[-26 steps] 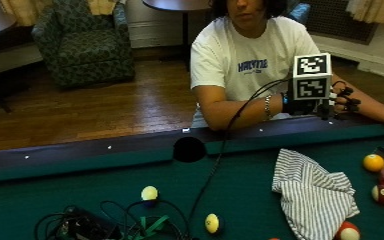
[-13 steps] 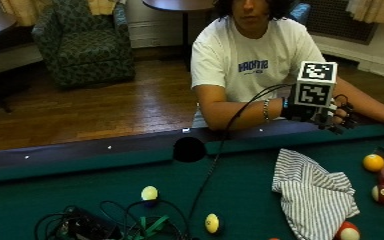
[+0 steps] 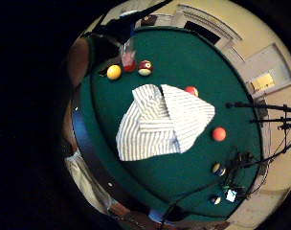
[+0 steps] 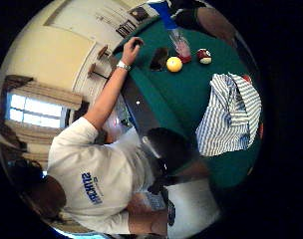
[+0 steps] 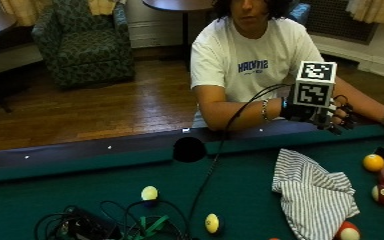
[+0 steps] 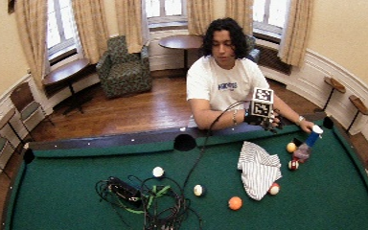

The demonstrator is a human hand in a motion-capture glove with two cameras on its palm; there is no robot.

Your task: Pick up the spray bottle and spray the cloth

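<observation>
Gloved and holding nothing, the right hand hung above the table's near rail with its fingers loosely curled, having drifted a little down and toward the cloth over the last second. The striped cloth lay crumpled on the green felt just below and beyond it. The spray bottle stood untouched at the far end, beside the yellow ball and near the person's bare hand. To my eye the reach was only beginning; the bottle had yet to be picked up.
</observation>
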